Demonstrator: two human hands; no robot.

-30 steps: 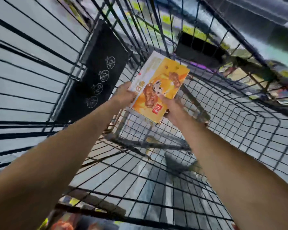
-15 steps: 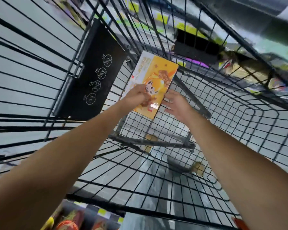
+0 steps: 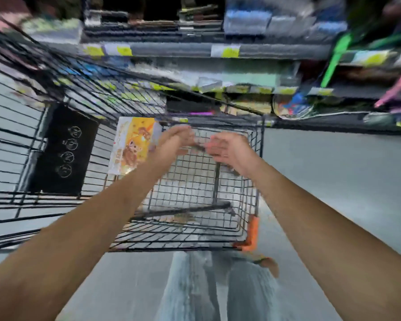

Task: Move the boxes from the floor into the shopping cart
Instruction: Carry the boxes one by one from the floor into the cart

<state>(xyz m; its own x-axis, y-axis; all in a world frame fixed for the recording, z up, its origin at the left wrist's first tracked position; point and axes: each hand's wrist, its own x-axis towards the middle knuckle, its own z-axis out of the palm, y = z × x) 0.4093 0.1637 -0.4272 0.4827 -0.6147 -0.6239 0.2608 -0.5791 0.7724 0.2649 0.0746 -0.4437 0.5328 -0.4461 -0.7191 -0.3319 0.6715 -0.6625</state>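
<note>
An orange and white box lies inside the black wire shopping cart, leaning against its left side near the far corner. My left hand hovers just right of the box, fingers apart, holding nothing. My right hand is beside it over the cart's basket, also empty with fingers spread. Motion blur softens the whole frame.
A black panel with round icons hangs on the cart's left side. An orange corner bumper marks the cart's near right corner. Store shelves full of goods run across the top. Grey floor lies to the right.
Both hands held the box above the cart a second ago. The box now rests in the cart, both hands have let go, and the view has pulled back and up.
</note>
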